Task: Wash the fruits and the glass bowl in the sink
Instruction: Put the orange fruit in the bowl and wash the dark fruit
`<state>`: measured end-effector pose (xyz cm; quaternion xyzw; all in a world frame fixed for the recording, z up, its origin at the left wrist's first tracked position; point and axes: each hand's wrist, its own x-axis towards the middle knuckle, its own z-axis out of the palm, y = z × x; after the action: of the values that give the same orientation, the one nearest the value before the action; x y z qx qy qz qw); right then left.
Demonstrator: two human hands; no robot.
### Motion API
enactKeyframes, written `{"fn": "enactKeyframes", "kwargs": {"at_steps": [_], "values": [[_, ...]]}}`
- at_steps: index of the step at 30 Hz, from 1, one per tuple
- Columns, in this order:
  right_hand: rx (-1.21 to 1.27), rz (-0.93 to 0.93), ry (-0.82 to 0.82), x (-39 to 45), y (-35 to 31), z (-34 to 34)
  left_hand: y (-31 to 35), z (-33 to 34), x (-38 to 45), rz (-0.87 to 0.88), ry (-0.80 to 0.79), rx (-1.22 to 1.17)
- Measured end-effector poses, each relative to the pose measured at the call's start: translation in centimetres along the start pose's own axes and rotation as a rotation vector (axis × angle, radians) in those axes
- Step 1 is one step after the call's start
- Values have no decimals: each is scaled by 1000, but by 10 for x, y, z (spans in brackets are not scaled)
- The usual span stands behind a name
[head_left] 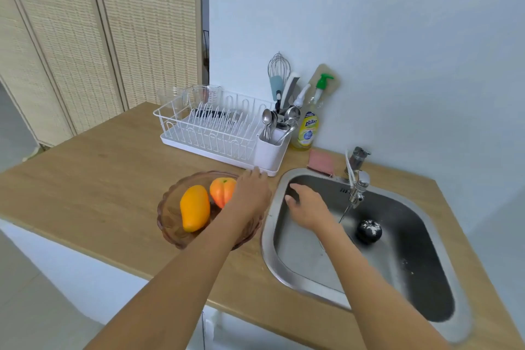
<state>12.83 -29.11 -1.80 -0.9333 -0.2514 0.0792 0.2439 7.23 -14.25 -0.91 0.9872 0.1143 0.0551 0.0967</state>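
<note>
glass bowl sits on the table just left of the sink, near the table's front edge. mango and a peach-like fruit are in it; a dark round fruit is already in the basin by the drain.

left hand hovers over the bowl's far-right side, palm down; grip hidden under the hand, can't tell if it holds anything. right hand over the sink's left part, fingers loosely spread, holding nothing.

risks, as i judge them:
- glass on a steel rim: a low carry across could chip it.
- lifting the bowl loaded: fruit rolls out.
- wet hands, smooth glass: slip.

room: drying rack close behind the bowl, faucet overhangs the back of the basin. open table to the left.
</note>
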Motion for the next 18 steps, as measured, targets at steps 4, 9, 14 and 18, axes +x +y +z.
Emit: {"fn": "enactKeyframes", "kwargs": {"at_steps": [4,9,14,18], "values": [[-189,148,-121,-31,62,-12,54,28,-6,122,-123,60],[-216,324,-183,-71,137,-25,106,71,-18,193,-278,110],[-169,407,-157,-81,187,-36,149,109,-22,299,-373,155],[-127,445,-127,-72,223,-36,178,134,-10,384,-433,152]]}}
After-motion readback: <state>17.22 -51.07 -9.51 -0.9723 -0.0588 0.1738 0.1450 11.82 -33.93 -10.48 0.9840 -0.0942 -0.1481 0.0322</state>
